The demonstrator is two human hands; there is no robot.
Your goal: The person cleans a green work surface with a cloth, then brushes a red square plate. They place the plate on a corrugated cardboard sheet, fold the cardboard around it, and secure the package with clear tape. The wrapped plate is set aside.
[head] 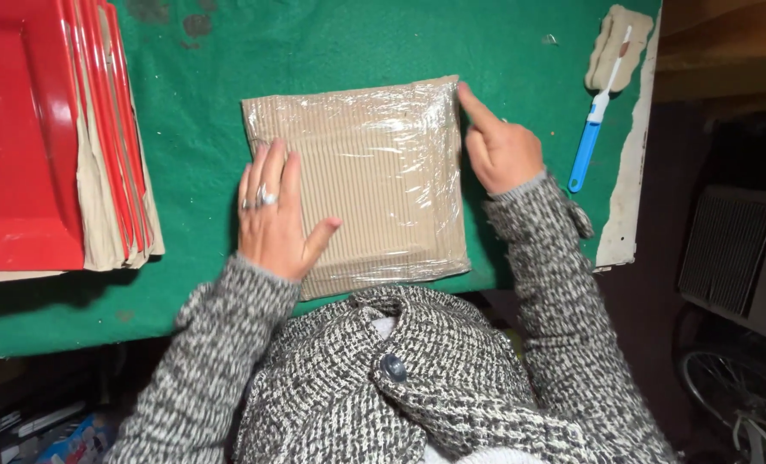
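Pressing flat, fingers spread, the left hand is pinning the film-wrapped cardboard bundle; the right hand, loosely curled, is poking its far right corner

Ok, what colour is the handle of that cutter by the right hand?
Blue handle with a white upper part, clearest in the head view.
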